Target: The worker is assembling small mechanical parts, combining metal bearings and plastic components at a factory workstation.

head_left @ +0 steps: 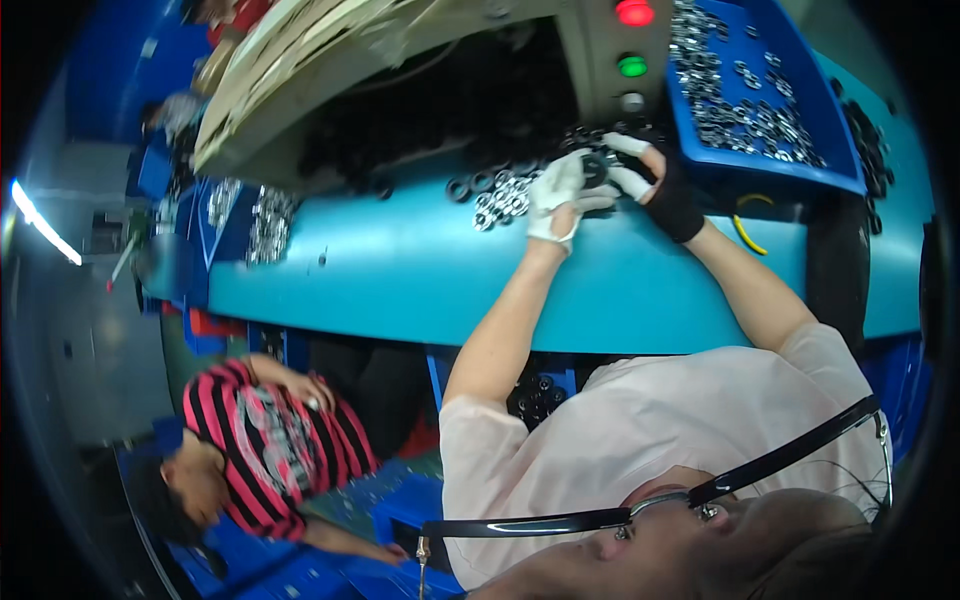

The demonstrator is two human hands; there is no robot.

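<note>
Black round part [594, 170] sat over the teal counter [400, 270], held in the bent fingers of the white-gloved left hand [562, 195]. At its three o'clock, the right hand [660, 188] had curved fingers close by; whether they gripped it, I couldn't tell. Silver rings [500, 203] lay between eight and nine o'clock, a blue tray [780, 173] at two.

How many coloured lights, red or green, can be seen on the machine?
2: the red light is at the picture's top edge, and the green light is just below it. More may lie beyond the view.
</note>
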